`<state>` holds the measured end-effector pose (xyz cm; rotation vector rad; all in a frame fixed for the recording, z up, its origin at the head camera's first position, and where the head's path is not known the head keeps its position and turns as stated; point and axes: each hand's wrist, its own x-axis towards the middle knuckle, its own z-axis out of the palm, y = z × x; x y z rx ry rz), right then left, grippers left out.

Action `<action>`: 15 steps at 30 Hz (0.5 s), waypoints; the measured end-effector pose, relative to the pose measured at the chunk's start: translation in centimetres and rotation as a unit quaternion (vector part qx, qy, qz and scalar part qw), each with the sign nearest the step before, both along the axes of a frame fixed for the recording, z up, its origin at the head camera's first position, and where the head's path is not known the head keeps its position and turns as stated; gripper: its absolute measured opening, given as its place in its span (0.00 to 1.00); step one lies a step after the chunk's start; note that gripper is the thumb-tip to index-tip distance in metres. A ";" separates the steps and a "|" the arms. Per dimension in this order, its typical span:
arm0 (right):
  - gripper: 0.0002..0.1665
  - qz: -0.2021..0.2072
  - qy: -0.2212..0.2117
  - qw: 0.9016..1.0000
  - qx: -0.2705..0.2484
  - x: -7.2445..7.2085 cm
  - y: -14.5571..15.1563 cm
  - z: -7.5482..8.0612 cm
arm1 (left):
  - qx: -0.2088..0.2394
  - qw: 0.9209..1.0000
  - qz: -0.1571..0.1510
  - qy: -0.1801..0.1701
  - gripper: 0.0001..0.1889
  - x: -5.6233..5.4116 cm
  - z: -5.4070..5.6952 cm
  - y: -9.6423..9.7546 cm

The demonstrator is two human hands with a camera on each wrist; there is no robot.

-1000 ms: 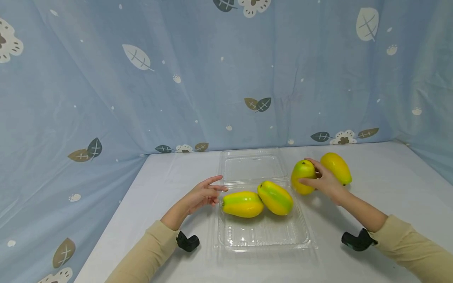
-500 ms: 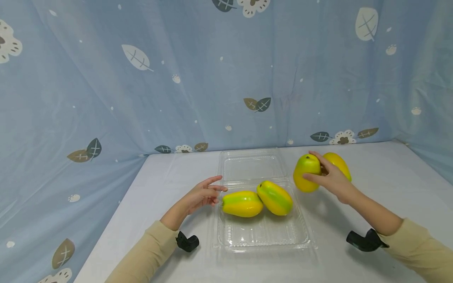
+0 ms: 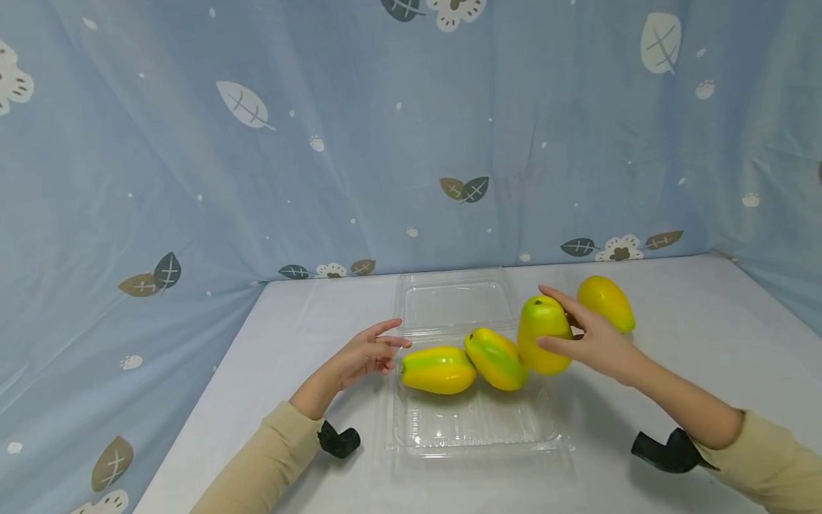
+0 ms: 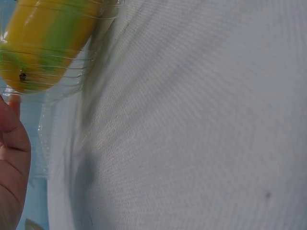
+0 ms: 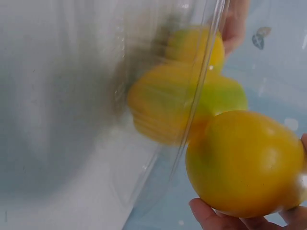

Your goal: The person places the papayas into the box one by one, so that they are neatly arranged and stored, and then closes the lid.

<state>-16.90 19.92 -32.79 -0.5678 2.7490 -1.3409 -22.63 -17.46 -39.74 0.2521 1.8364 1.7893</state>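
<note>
In the head view my right hand [image 3: 599, 344] grips a yellow-green papaya [image 3: 543, 335] from its right side, thumb in front and fingers behind. This papaya stands upright over the right edge of a clear plastic clamshell box [image 3: 478, 432]. Two more papayas lie inside: one sideways at the left [image 3: 439, 370], the other slanted in the middle [image 3: 496, 359]. The held papaya overlaps the slanted one in this view. My left hand [image 3: 362, 359] is beside the box's left rim, fingers loosely extended and holding nothing. The left wrist view shows the left papaya [image 4: 48, 43] through the box wall.
Another papaya [image 3: 606, 303] lies on the white tabletop [image 3: 700, 343] at the back right. The clear lid [image 3: 456, 305] lies folded back behind the box. A blue patterned curtain [image 3: 359, 143] hangs behind the table.
My right hand first lifted the papaya up and slightly right, then carried it left and nearer to the box's right edge. The left hand has stayed in place.
</note>
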 end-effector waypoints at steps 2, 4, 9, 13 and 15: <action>0.44 0.007 0.008 1.000 0.000 0.2 -0.3 0.0 | -0.001 1.000 0.000 0.001 0.34 0.0 0.0 0.0; 0.44 0.011 0.013 1.000 0.002 0.5 -0.6 0.0 | -0.002 1.000 0.000 0.002 0.34 0.0 0.0 0.0; 0.40 0.014 0.013 1.000 0.015 1.2 -1.1 0.1 | -0.001 1.000 0.001 0.000 0.34 0.0 0.0 0.0; 0.37 0.022 0.008 1.000 0.013 1.7 -1.4 0.1 | -0.002 1.000 0.002 -0.001 0.34 0.0 0.0 0.0; 0.36 0.032 0.012 0.999 0.011 1.9 -1.5 0.1 | -0.002 1.000 0.002 -0.001 0.34 -0.1 0.0 0.0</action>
